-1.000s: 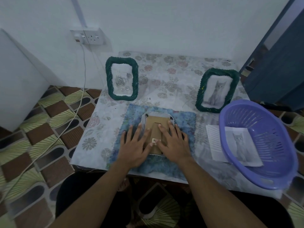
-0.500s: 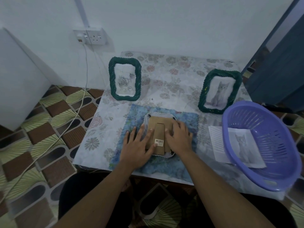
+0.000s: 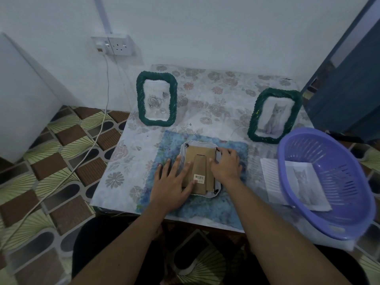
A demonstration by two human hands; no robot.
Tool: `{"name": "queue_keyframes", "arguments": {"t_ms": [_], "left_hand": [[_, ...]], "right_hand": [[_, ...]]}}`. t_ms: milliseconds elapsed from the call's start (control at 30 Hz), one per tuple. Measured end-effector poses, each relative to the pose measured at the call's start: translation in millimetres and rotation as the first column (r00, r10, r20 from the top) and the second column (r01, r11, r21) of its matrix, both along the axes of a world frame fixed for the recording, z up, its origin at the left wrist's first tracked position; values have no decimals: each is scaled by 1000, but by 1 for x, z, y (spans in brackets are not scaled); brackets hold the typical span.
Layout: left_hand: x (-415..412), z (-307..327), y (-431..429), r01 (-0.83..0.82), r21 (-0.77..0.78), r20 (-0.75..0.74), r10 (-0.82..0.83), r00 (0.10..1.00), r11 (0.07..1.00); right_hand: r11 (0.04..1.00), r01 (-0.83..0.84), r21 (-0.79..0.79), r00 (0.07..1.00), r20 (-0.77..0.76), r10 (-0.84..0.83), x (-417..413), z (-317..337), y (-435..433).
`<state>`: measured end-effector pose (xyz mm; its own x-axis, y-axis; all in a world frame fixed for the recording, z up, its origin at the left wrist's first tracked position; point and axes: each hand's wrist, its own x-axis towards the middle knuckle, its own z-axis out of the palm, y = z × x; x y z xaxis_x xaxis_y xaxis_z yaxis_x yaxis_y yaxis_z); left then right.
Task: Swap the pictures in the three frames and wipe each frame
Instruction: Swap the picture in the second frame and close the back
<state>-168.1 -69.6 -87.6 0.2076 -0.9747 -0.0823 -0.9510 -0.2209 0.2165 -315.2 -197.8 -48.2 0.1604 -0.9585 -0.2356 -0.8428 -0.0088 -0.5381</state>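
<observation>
Shifted my right hand (image 3: 226, 166) to face-down frame's (image 3: 200, 159) far corner, gripping it; left hand (image 3: 170, 184) flat atop; back unopened.

Right hand (image 3: 226, 167) slid (fingers curled) to the frame's (image 3: 193, 154) right edge.

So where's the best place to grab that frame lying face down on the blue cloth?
Probably by the white rim on its long sides, coming in from left and right. The frame lies flat, cardboard back up, so only that rim stands proud of the blue cloth.
</observation>
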Motion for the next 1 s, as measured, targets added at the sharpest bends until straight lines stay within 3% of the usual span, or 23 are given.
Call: {"name": "queue_keyframes", "arguments": {"t_ms": [233, 1000], "left_hand": [[0, 3, 0, -5, 12, -7, 5, 1000, 1000], [0, 1, 0, -5, 7, 5, 5, 1000, 1000]], "right_hand": [[992, 73, 99, 996, 48, -78, 5, 4, -4], [996, 27, 82, 999, 32, -30, 2, 4, -5]]}}
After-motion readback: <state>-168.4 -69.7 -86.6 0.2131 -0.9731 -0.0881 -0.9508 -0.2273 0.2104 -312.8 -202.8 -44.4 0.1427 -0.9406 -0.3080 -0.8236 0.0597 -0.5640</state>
